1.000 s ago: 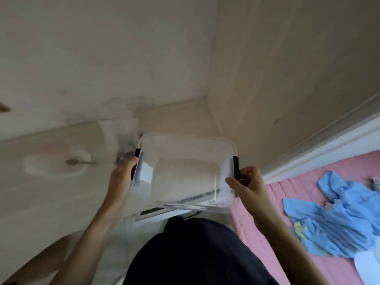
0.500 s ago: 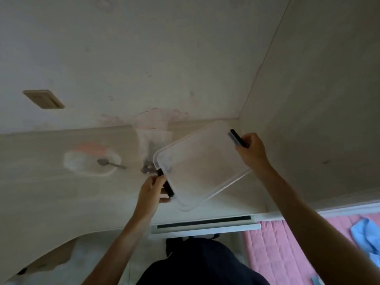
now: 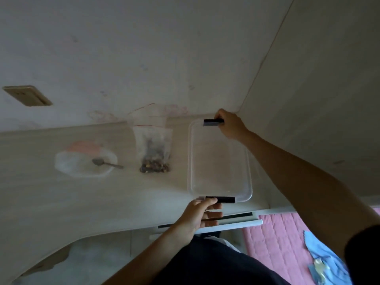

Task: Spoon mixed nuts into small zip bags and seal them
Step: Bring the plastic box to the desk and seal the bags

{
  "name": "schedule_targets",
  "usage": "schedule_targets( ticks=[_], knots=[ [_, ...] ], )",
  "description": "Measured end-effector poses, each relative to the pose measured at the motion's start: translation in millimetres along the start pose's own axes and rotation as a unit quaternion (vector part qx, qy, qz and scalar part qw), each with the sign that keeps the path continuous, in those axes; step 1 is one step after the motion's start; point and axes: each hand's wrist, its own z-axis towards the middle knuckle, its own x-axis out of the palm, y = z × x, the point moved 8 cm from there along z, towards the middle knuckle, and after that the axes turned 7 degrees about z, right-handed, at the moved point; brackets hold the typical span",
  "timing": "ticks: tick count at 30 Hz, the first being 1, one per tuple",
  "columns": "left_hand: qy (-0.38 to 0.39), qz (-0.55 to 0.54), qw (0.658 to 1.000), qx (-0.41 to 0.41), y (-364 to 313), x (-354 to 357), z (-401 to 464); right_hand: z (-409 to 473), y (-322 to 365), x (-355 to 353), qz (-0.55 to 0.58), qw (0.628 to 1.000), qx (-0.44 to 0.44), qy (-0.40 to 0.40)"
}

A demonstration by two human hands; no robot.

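Note:
A clear plastic storage box with black clip handles rests on the pale wooden desk, at its right end near the wall corner. My right hand grips the far black handle. My left hand has its fingertips at the near black handle, fingers loosely spread. To the left of the box, a clear zip bag with mixed nuts in its lower end lies flat. Further left a metal spoon rests on a white plate.
A beige wall plate sits on the wall at left. The desk's front edge curves toward me, with a white drawer rail beneath. A pink quilted mat with blue cloth lies at lower right.
The box has swung from a tilted, lifted pose to lying flat lengthwise on the desk at right. My right hand went to its far end; the nut bag is now uncovered.

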Motion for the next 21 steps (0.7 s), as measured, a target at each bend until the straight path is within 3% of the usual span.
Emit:
schedule_targets(
  ticks=[10,14,18,21],
  knots=[
    [0.0,-0.057,0.998,-0.019,15,25,16,24,-1,36,-0.001,0.996,-0.045,0.079],
    [-0.009,-0.021,1.0,-0.016,12,11,4,16,11,20,0.093,0.991,-0.076,0.064],
    [-0.09,0.026,0.996,0.007,11,-39,-19,-14,34,14,0.243,0.962,-0.118,0.028],
    [-0.157,0.045,0.986,0.025,1,-83,-35,-38,51,35,0.257,0.955,-0.14,0.05]
  ],
)
